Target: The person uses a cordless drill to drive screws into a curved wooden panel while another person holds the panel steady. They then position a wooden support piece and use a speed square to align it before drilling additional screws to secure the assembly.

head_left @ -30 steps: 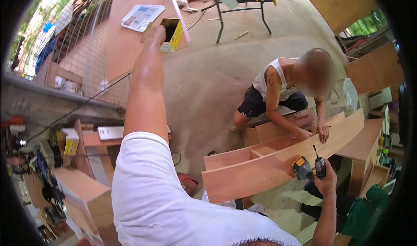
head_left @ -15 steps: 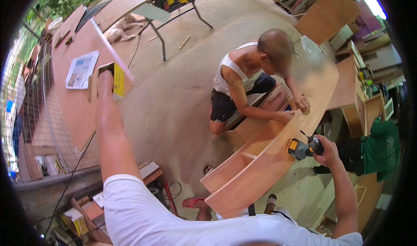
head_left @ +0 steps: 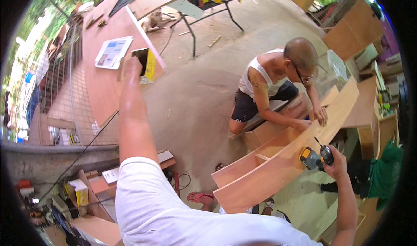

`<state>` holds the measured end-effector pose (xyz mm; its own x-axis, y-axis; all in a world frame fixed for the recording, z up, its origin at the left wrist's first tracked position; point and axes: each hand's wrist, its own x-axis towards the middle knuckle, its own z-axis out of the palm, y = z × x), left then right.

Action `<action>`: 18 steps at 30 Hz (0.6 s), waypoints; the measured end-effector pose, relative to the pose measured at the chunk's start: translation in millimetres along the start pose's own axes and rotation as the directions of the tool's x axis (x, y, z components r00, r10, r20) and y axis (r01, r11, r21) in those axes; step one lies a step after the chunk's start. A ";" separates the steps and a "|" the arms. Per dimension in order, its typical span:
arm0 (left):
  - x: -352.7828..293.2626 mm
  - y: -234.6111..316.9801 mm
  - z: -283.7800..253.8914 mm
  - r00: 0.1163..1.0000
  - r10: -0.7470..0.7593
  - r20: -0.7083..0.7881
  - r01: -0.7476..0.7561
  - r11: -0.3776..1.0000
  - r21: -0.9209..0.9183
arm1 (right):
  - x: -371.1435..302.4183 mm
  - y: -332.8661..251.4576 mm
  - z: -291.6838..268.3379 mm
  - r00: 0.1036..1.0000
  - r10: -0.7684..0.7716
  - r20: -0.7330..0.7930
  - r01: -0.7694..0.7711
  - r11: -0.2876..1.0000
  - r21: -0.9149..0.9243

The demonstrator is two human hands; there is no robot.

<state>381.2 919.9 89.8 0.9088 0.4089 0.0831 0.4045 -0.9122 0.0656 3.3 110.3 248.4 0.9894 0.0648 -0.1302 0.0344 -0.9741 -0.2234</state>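
Observation:
My left hand reaches into the opening of a yellow and brown cardboard box on the plywood-topped table at the left. Its fingers are hidden there. In my right hand is a cordless drill, black and yellow with a thin bit pointing up and away. The drill is over a long wooden cabinet frame, whose near panel slants across the right side. Across from me, a crouching person in a white tank top has both hands at the far part of this frame.
Printed sheets lie on the table beside the box. A folding workbench stands at the back, with a dog lying near it. Someone in green is at the far right. Wood offcuts and a cable lie at lower left.
My view has turned left, so the whole scene sits further right. My left hand remains at the box and my right still holds the drill. The crouching person's head has lifted slightly.

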 end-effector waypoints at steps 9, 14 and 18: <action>-21.1 -0.3 -32.3 0.942 -0.290 0.168 0.230 0.196 -0.953 | -0.4 1.9 -7.1 0.998 -0.038 0.047 0.030 0.986 0.167; -91.5 11.1 -58.7 0.974 -0.168 0.151 0.129 -0.136 -0.982 | 6.1 20.0 -24.6 0.957 -0.033 0.288 -0.062 0.948 0.314; -192.1 26.6 -54.2 0.971 0.050 0.233 0.236 -0.349 -0.907 | -3.0 78.1 -20.7 0.904 -0.111 0.414 -0.148 0.825 0.545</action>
<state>211.9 818.5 129.5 0.9268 0.3452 -0.1477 -0.0202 0.4385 0.8985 6.0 29.6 251.3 0.8319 0.2560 -0.4924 -0.1955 -0.6952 -0.6917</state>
